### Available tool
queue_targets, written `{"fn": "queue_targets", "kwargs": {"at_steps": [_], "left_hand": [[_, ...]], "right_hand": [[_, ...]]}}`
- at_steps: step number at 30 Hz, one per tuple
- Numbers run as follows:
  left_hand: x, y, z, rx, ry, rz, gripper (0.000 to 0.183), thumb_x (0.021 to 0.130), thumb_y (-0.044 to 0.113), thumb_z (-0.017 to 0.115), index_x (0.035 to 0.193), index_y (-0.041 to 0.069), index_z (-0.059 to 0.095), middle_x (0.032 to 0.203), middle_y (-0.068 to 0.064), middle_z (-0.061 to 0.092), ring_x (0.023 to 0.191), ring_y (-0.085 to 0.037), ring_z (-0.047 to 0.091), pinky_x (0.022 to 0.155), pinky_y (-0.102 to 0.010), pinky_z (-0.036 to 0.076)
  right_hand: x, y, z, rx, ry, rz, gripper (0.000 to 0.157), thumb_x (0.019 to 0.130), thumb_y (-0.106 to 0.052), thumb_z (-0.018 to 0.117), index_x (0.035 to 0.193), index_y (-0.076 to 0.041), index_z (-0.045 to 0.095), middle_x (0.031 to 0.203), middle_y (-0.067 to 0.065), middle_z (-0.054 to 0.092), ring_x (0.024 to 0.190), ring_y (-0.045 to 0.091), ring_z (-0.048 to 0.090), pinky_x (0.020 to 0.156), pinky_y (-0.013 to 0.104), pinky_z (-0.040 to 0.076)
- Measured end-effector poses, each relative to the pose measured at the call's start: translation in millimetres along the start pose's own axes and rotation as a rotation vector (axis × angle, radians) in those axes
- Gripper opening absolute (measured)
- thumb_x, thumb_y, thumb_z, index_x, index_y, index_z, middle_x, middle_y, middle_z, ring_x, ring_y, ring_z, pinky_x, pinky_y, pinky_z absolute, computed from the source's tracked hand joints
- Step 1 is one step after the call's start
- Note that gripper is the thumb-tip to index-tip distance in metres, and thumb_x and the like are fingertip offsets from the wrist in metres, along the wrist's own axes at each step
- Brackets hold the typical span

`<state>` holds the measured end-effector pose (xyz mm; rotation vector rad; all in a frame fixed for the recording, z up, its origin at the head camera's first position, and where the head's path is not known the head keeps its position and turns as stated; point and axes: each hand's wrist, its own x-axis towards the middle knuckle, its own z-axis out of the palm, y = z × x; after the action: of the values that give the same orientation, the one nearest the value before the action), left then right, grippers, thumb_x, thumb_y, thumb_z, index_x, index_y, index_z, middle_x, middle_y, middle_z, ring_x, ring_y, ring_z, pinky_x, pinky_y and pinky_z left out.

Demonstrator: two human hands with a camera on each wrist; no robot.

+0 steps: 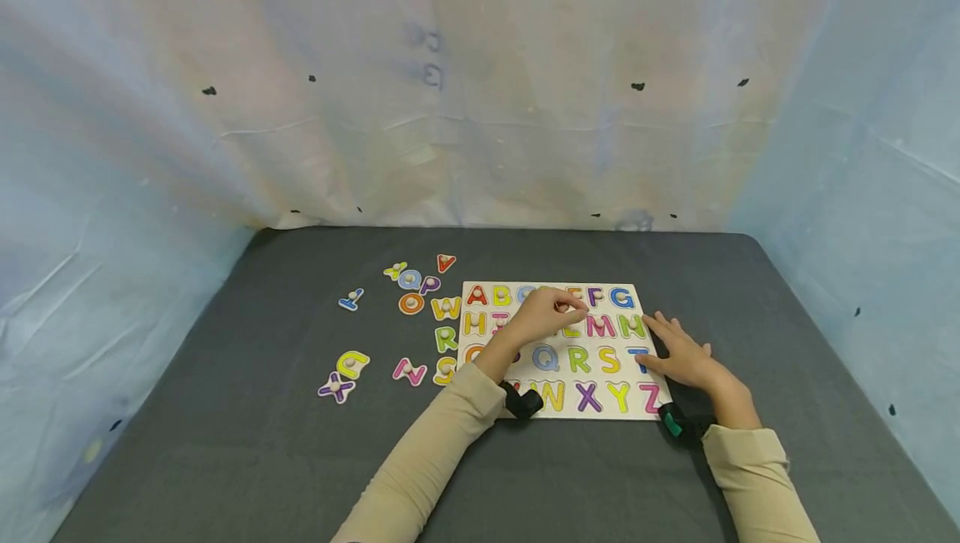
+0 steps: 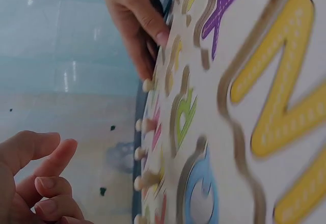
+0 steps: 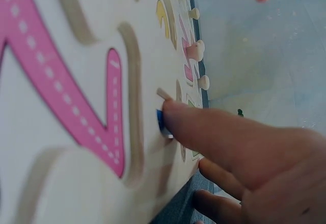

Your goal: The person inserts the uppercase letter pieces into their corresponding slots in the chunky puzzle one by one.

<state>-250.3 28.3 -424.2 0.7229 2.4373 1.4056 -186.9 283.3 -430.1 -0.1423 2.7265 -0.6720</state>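
Observation:
A pale wooden alphabet board [image 1: 566, 415] with coloured letters lies on the dark table. Knobbed letter pieces such as the red A [image 1: 476, 296], the pink M [image 1: 601, 326] and the green N [image 1: 632, 326] sit in its upper rows. Recesses for letters like Q [image 1: 545, 357] and X [image 1: 588, 397] show no knob. My left hand [image 1: 536, 316] hovers over the upper middle of the board, fingers loosely bent; in the left wrist view nothing shows between thumb and index finger [image 2: 66, 155]. At the right edge, my right hand [image 1: 682, 357] rests its thumb [image 3: 204, 124] on the board by the blue T, fingers spread beyond the edge.
Loose knobbed letters are scattered left of the board, among them a W [image 1: 446, 308], an R [image 1: 446, 338], an S [image 1: 445, 371], a blue T [image 1: 350, 300] and a purple X [image 1: 336, 387]. Pale sheeting [image 1: 525, 110] surrounds the table's back and sides.

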Motion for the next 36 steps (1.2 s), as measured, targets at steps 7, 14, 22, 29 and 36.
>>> {"fn": "queue_targets", "kwargs": {"at_steps": [7,14,22,29,36], "left_hand": [[-22.1,-10.2,-35.1,0.022,0.075,-0.009,0.024,0.094,0.022,0.062,0.109,0.006,0.073,0.067,0.002,0.042,0.058,-0.011,0.034,0.058,-0.021,0.029],[-43.1,-29.2,-68.0,0.054,0.197,-0.037,0.023,0.093,0.02,0.064,0.107,0.004,0.073,0.063,0.002,0.038,0.057,-0.011,0.031,0.059,-0.022,0.029],[-64.1,-47.0,-99.3,0.065,0.284,-0.09,0.024,0.093,0.019,0.063,0.106,0.002,0.073,0.065,0.002,0.04,0.057,-0.012,0.034,0.058,-0.023,0.03],[-77.7,-66.6,-123.3,0.075,0.375,-0.158,0.025,0.094,0.018,0.062,0.108,0.0,0.072,0.063,0.003,0.037,0.054,-0.012,0.032,0.055,-0.024,0.029],[-84.0,-82.4,-136.1,0.098,0.447,-0.219,0.023,0.092,0.019,0.065,0.106,0.003,0.073,0.061,0.005,0.038,0.054,-0.013,0.034,0.056,-0.025,0.03]], "right_hand": [[2,2,2.7,0.017,-0.005,-0.004,0.088,0.089,-0.045,0.063,0.152,-0.002,0.02,0.157,0.032,0.01,0.144,0.055,0.004,0.099,0.083,-0.002],[1,4,1.8,0.005,-0.001,-0.009,0.088,0.089,-0.046,0.063,0.152,-0.002,0.02,0.156,0.032,0.01,0.143,0.056,0.005,0.098,0.083,-0.001],[1,3,1.6,0.004,0.002,-0.009,0.087,0.089,-0.045,0.063,0.152,-0.002,0.021,0.156,0.033,0.011,0.143,0.056,0.005,0.098,0.084,0.0],[-1,2,1.8,0.014,0.009,-0.028,0.085,0.09,-0.043,0.063,0.151,-0.002,0.021,0.156,0.033,0.011,0.142,0.057,0.006,0.097,0.084,0.0],[-1,3,1.1,0.023,0.002,-0.026,0.085,0.09,-0.043,0.062,0.152,-0.001,0.021,0.156,0.033,0.01,0.143,0.057,0.004,0.098,0.084,-0.001]]}}
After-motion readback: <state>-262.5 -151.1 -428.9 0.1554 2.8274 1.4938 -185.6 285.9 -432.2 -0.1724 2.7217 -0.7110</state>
